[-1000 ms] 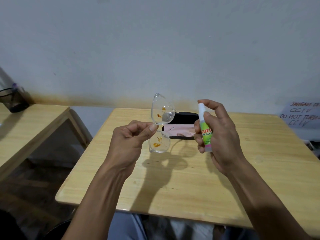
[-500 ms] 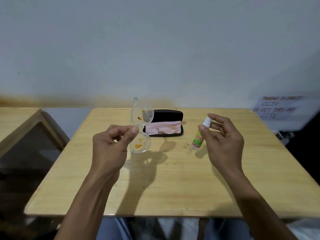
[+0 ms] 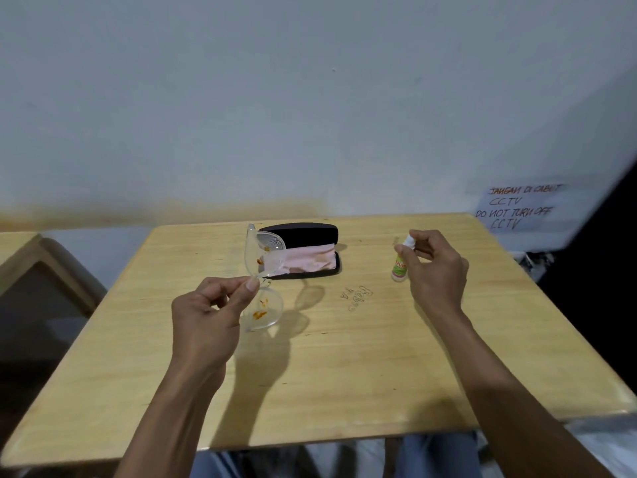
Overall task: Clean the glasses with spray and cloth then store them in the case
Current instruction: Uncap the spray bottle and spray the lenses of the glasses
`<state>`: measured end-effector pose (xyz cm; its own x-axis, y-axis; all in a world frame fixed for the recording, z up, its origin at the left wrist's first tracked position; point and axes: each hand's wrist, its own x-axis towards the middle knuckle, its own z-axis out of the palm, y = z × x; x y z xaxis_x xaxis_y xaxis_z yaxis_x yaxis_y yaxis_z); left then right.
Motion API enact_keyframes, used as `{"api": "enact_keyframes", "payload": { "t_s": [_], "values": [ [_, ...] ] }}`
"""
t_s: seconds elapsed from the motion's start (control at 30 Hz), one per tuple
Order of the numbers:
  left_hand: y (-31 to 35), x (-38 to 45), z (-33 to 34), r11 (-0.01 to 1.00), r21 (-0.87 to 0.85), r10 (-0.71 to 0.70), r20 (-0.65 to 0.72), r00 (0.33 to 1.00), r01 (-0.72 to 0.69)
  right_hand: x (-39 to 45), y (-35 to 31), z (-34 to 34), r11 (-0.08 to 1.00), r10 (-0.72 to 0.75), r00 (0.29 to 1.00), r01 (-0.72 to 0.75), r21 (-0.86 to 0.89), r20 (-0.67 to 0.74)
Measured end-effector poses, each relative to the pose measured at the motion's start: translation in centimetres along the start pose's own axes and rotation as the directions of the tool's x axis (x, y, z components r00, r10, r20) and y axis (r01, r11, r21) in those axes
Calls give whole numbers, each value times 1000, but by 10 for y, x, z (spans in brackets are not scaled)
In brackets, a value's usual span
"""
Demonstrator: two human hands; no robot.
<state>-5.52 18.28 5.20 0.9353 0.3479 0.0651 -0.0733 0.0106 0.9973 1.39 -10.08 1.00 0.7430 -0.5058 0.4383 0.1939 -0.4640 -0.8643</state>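
My left hand [image 3: 210, 315] pinches the clear-framed glasses [image 3: 262, 281] at the bridge and holds them on end above the table, one lens over the other. Both lenses carry orange smears. My right hand [image 3: 436, 267] grips the white cap of the small spray bottle [image 3: 400, 267], which has a green label and stands upright on the table at the far right. The black case [image 3: 306, 234] lies open at the back of the table. A pink cloth [image 3: 310, 258] is spread inside it.
The wooden table [image 3: 344, 367] has pen scribbles near its middle. A second wooden table [image 3: 20, 257] stands to the left across a gap. A handwritten paper sign [image 3: 517, 207] hangs on the wall at the right.
My right hand has lowered the spray bottle from beside the glasses to the table at the far right. My left hand has kept the glasses up.
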Motion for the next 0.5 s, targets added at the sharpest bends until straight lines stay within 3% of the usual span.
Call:
{"api": "enact_keyframes", "payload": {
  "t_s": [0.27, 0.5],
  "values": [
    [0, -2, -1, 1000, 18, -15, 9, 1000, 15, 0, 2, -1, 985, 13, 1000, -12, -170, 6],
    [3, -4, -1, 1000, 28, -12, 7, 1000, 12, 0, 1, -4, 982, 1, 999, 5, -191, 33]
  ]
}}
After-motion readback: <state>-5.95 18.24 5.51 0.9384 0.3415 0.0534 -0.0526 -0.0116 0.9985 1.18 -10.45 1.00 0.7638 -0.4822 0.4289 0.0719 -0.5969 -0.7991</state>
